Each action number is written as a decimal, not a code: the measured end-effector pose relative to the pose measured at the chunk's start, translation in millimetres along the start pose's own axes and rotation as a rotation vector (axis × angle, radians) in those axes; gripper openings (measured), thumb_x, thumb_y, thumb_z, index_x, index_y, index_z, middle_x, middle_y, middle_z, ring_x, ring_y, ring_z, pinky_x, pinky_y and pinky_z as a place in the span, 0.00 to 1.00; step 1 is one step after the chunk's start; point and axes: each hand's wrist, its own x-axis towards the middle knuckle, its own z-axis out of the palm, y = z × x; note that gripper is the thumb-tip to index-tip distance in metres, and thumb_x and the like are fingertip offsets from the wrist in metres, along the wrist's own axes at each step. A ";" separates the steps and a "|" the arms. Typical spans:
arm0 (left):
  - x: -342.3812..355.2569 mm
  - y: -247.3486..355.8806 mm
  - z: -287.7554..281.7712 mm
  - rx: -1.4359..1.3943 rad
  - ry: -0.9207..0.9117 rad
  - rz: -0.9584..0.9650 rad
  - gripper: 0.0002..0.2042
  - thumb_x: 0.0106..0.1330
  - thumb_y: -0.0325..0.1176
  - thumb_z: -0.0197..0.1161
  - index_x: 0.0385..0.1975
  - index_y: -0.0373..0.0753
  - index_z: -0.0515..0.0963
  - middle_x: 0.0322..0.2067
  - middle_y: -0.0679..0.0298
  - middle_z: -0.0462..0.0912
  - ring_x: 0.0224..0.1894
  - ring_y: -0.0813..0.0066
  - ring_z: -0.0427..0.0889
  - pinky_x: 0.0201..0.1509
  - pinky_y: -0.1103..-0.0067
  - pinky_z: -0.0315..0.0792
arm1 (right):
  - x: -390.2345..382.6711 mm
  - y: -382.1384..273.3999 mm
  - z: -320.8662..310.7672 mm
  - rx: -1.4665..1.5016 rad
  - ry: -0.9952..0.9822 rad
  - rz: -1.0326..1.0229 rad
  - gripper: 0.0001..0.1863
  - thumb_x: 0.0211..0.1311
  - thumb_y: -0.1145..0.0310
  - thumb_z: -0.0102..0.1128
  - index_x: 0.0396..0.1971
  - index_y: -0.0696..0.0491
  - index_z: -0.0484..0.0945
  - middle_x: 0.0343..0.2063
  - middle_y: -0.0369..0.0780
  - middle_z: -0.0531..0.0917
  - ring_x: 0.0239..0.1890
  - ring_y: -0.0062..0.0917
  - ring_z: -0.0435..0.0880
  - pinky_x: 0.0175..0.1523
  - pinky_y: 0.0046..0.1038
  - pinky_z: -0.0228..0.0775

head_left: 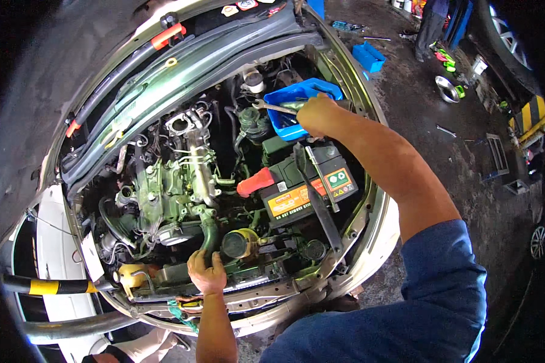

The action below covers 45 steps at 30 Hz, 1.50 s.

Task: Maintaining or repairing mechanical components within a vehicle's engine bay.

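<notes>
My right hand [315,115] is closed on a silver wrench [269,106] held over a blue plastic tray [275,124] on the engine bay's right side. Below the tray, a long dark bar [318,206] and a silver socket extension [330,190] lie across the car battery [281,202], beside a red terminal cover [254,181]. My left hand [207,275] rests at the lower end of a dark radiator hose [209,233], fingers slightly bent and apart, near a yellow-rimmed cylinder [236,242]. The exposed engine [163,193] fills the bay's left.
The raised hood [60,66] borders the left. Striped lift arms [45,284] cross at lower left, near a person's legs [142,348]. Another person [433,27] stands at top right, near a blue bin [368,57], a metal bowl [447,89], scattered tools [445,130] and a wheel [508,39].
</notes>
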 end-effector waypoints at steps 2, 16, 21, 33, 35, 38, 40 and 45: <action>0.0 -0.2 0.5 -0.002 -0.015 0.004 0.15 0.53 0.36 0.68 0.37 0.33 0.79 0.40 0.49 0.80 0.45 0.48 0.78 0.51 0.60 0.71 | 4.2 -2.9 -6.9 -0.055 -0.045 0.019 0.14 0.48 0.69 0.65 0.37 0.51 0.86 0.36 0.42 0.87 0.40 0.35 0.86 0.42 0.38 0.75; 12.4 12.9 -16.3 -0.055 -0.059 0.013 0.17 0.52 0.38 0.69 0.39 0.38 0.81 0.42 0.53 0.82 0.47 0.52 0.78 0.52 0.62 0.71 | -24.2 75.9 -27.6 0.512 0.241 -0.030 0.26 0.61 0.54 0.57 0.53 0.55 0.76 0.48 0.50 0.81 0.45 0.45 0.82 0.48 0.43 0.73; 9.3 15.2 -35.9 -0.121 -0.132 -0.166 0.19 0.55 0.43 0.68 0.44 0.40 0.81 0.45 0.53 0.80 0.50 0.53 0.77 0.56 0.62 0.71 | -7.7 4.2 6.5 1.629 0.384 -0.056 0.29 0.60 0.61 0.56 0.61 0.55 0.69 0.30 0.30 0.74 0.24 0.12 0.67 0.27 0.16 0.58; 0.5 4.4 -38.8 -0.147 -0.107 -0.243 0.18 0.56 0.41 0.66 0.44 0.39 0.79 0.48 0.57 0.78 0.55 0.59 0.74 0.59 0.65 0.66 | 212.5 -184.5 49.9 2.178 0.172 0.147 0.14 0.67 0.62 0.54 0.51 0.44 0.72 0.23 0.27 0.70 0.18 0.11 0.66 0.20 0.16 0.59; 0.5 3.4 -38.2 -0.158 -0.122 -0.264 0.19 0.56 0.41 0.66 0.45 0.39 0.78 0.48 0.57 0.78 0.55 0.59 0.74 0.60 0.64 0.66 | 241.1 -178.3 68.8 2.193 0.142 0.210 0.15 0.67 0.54 0.57 0.49 0.42 0.70 0.22 0.27 0.65 0.18 0.11 0.60 0.19 0.16 0.54; 2.1 1.7 -37.2 -0.155 -0.144 -0.284 0.19 0.56 0.41 0.65 0.45 0.39 0.78 0.48 0.57 0.78 0.55 0.58 0.74 0.60 0.63 0.66 | 268.8 -157.1 84.5 2.160 0.136 0.322 0.06 0.65 0.58 0.57 0.37 0.41 0.74 0.20 0.27 0.69 0.19 0.12 0.68 0.22 0.17 0.59; 1.8 1.9 -36.4 -0.215 -0.129 -0.267 0.19 0.55 0.42 0.65 0.44 0.39 0.78 0.47 0.57 0.78 0.55 0.58 0.74 0.60 0.63 0.66 | 282.7 -155.2 87.3 2.116 0.219 0.478 0.08 0.64 0.60 0.54 0.25 0.45 0.72 0.17 0.28 0.71 0.17 0.15 0.70 0.21 0.18 0.60; 2.9 1.8 -36.9 -0.204 -0.112 -0.256 0.19 0.54 0.42 0.66 0.44 0.39 0.78 0.47 0.57 0.78 0.55 0.58 0.74 0.60 0.62 0.66 | 302.4 -151.5 76.1 2.022 0.011 0.481 0.10 0.65 0.58 0.53 0.26 0.44 0.71 0.17 0.27 0.71 0.16 0.14 0.68 0.19 0.19 0.59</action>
